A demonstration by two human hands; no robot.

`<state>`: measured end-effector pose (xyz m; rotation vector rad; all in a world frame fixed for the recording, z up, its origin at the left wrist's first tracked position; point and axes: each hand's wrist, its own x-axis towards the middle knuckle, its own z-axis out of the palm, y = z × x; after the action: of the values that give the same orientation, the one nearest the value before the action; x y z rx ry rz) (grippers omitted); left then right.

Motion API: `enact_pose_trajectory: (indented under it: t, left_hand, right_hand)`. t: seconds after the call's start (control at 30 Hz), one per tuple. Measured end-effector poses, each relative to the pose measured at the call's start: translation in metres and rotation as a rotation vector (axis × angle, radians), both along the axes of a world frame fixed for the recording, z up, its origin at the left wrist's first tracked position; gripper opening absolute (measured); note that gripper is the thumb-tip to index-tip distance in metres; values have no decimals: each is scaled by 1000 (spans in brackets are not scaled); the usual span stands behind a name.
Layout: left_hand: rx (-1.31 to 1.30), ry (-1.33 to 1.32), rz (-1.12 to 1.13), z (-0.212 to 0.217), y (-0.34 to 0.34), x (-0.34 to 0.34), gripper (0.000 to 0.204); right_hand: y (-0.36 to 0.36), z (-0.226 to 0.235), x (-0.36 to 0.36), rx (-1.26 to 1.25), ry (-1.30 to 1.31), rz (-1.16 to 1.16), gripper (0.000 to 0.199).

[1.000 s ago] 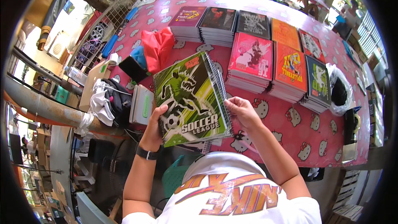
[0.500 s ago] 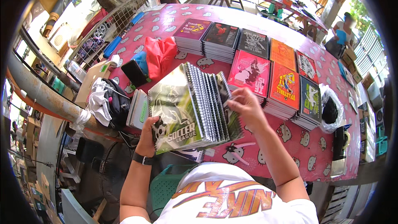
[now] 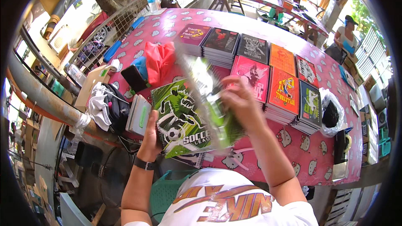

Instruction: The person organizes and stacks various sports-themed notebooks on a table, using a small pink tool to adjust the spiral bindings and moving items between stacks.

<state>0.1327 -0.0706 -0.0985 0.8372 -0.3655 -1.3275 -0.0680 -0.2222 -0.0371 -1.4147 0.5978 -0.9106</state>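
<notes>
My left hand (image 3: 150, 136) grips the left edge of a stack of green spiral notebooks with a football player on the cover (image 3: 180, 119), resting at the near edge of the table. My right hand (image 3: 238, 100) holds one green notebook (image 3: 207, 92) lifted off the stack; it is blurred and tilted on edge above the stack. Beyond lie stacks of notebooks: a pink one (image 3: 251, 73), orange ones (image 3: 287, 88), and dark ones (image 3: 222, 42).
The table has a pink cloth with cat faces (image 3: 310, 159). A red bag (image 3: 159, 60), a blue item and a black phone (image 3: 133, 78) lie left of the stack. A black bag in clear plastic (image 3: 331, 113) sits right. A person (image 3: 345, 33) stands far right.
My right hand has lifted the top green notebook off the stack and swung it up on edge. The stack in my left hand has come down flatter on the table.
</notes>
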Motion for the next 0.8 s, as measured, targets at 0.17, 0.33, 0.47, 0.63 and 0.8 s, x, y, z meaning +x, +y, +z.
enact_pose_trajectory:
  t: [0.17,0.33,0.47,0.63,0.8]
  left_hand:
    - [82,-104,60,-8,3,4,58]
    - [152,-154,-5,9,-4,1,41]
    - [211,-107,-97,17,-9,0,38]
    - [197,-205,-225,2,-20,-8,45]
    - [112,-168,-4,-13,-28,-18,48]
  right_hand:
    - [8,-20,3,-322,521,8,46]
    - [-27,-102,-20,303,245,-226,75]
    - [-8,-119,-10,943,-134,350,74]
    - [10,-68,-23,818,-217,369,69]
    - [14,-87,-32,812,-221,326,57]
